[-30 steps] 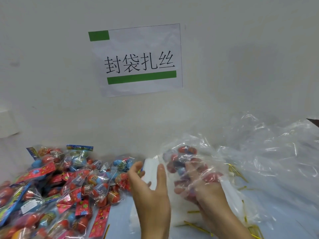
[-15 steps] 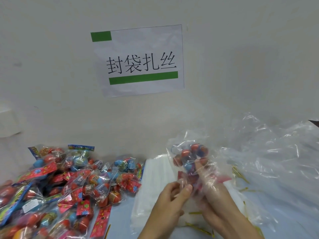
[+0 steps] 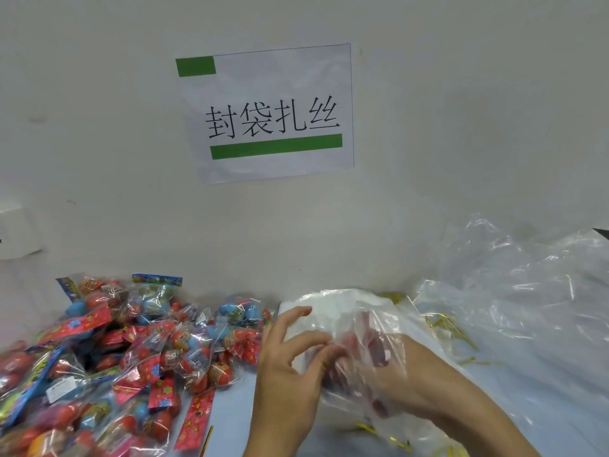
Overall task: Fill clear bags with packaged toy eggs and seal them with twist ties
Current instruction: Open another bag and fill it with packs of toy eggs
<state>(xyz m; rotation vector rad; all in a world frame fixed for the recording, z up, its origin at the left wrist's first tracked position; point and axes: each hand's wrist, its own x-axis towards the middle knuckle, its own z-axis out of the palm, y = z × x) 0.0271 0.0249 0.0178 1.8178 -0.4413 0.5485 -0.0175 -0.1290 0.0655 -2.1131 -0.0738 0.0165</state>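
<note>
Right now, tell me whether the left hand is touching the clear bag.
Touching. The head view shows the left hand with its fingertips pinching the film of the clear bag, which the right hand holds from the other side.

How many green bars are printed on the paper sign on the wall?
2 on the paper sign: a short green bar in its upper left corner, and a long green bar under the characters.

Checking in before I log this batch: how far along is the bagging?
One clear bag has red egg packs inside; the left hand and right hand are both working it, no tie on yet. Gold twist ties lie loose nearby. A big pile of egg packs remains unbagged.
</note>
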